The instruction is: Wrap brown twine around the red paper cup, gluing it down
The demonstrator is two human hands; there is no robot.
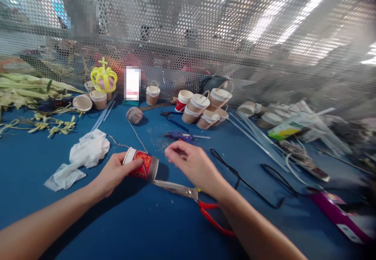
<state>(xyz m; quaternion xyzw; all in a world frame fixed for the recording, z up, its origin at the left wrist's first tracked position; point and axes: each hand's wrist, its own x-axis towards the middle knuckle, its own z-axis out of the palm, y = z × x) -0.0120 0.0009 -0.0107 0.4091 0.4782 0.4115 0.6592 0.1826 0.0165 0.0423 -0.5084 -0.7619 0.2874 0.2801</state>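
Note:
My left hand [113,172] grips a small red paper cup [141,164] lying on its side on the blue table [147,220], its white rim toward the left. A thin twine strand runs from the cup up to a ball of twine [134,115]. My right hand [194,166] hovers just right of the cup with fingers curled in a pinch; what they hold is too small to make out. Scissors with red handles [194,199] lie on the table under my right wrist, blades pointing at the cup.
A blue glue gun [179,136] lies behind my hands. Several twine-wrapped cups [205,107] stand at the back centre, more cups and a yellow crown [103,77] at back left. Crumpled white plastic [88,150] lies left, green leaves [29,91] far left, black cable [243,181] and clutter right.

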